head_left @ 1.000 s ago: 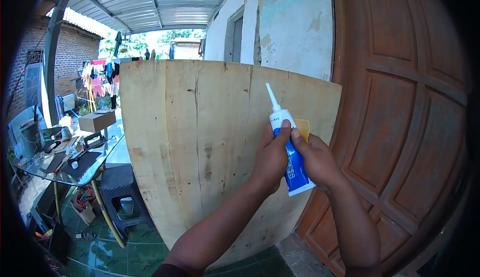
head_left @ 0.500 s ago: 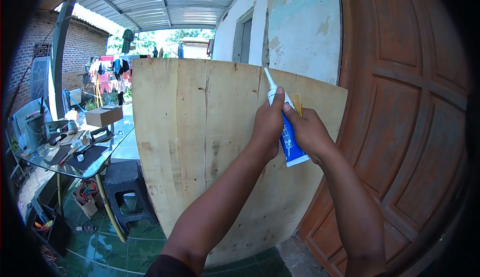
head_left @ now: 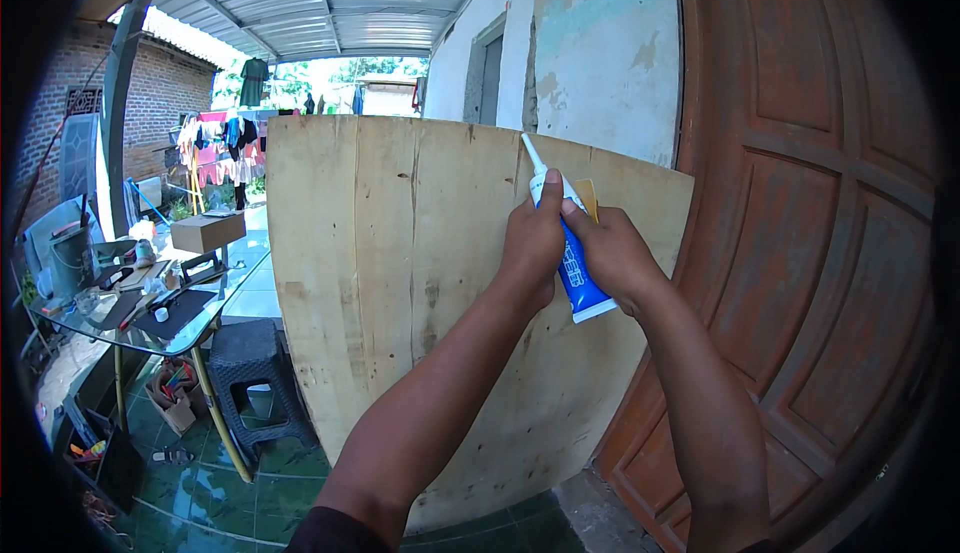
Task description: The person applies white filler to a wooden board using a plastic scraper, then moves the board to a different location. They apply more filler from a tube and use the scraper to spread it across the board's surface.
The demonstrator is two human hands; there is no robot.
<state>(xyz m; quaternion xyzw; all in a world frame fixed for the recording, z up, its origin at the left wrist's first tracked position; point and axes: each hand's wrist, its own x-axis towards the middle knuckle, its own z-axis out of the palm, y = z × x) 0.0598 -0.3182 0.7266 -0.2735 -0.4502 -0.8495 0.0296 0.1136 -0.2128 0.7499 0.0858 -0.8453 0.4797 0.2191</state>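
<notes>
A blue and white squeeze tube (head_left: 577,278) with a long white nozzle is held up in front of an upright plywood board (head_left: 440,283). My left hand (head_left: 534,238) is closed round the tube's left side, its thumb pressed near the nozzle end. My right hand (head_left: 612,251) grips the same tube from the right, with the thumb on its front. A flat yellow piece (head_left: 588,193) sticks out behind the tube by my right fingers; most of it is hidden. The nozzle points up and left, towards the board's top edge.
A brown wooden door (head_left: 800,203) stands at the right. On the left, a glass table (head_left: 130,333) bears a cardboard box (head_left: 208,233) and tools. A dark plastic stool (head_left: 250,363) stands beside it, and laundry (head_left: 225,143) hangs behind.
Both hands and the tube have shifted slightly up and left. The grip on the tube looks the same.
</notes>
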